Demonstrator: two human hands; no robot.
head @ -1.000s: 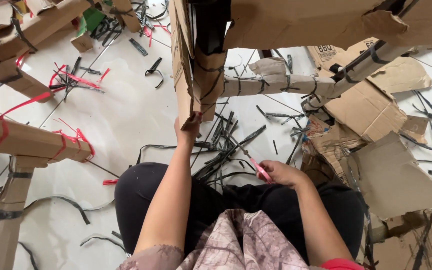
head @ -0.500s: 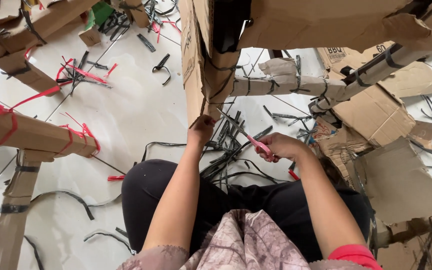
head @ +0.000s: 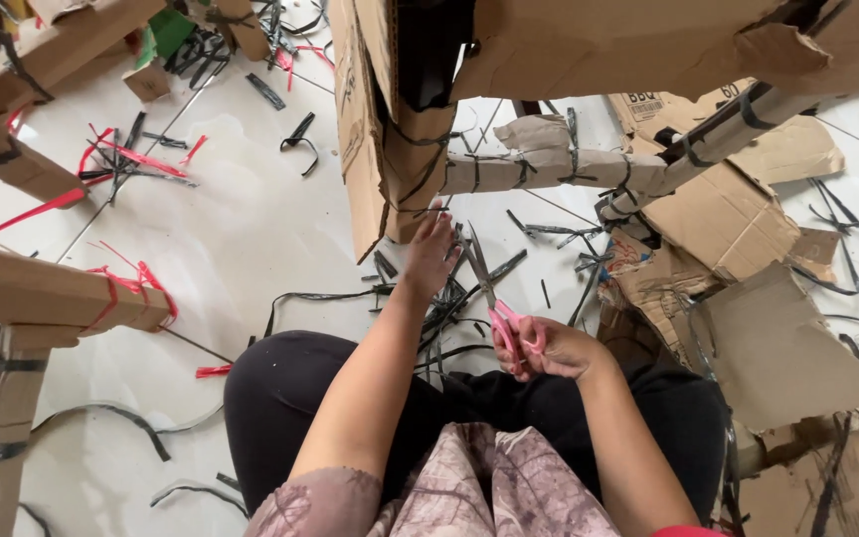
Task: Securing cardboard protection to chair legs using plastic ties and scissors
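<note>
Steadying cardboard column (head: 390,149) with my left hand (head: 431,254), fingers flat, pressed together | right hand (head: 549,348) pinching pink scissors (head: 497,308) | cardboard probably light, stiff; grip lower edge

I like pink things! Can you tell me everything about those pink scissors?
The scissors have pink handles that look like plastic and slim grey metal blades. The right hand grips the handles, fingers through the loops. The blades look nearly closed and point up and away from the person, toward the cardboard, above black strap scraps on the white floor.
</note>
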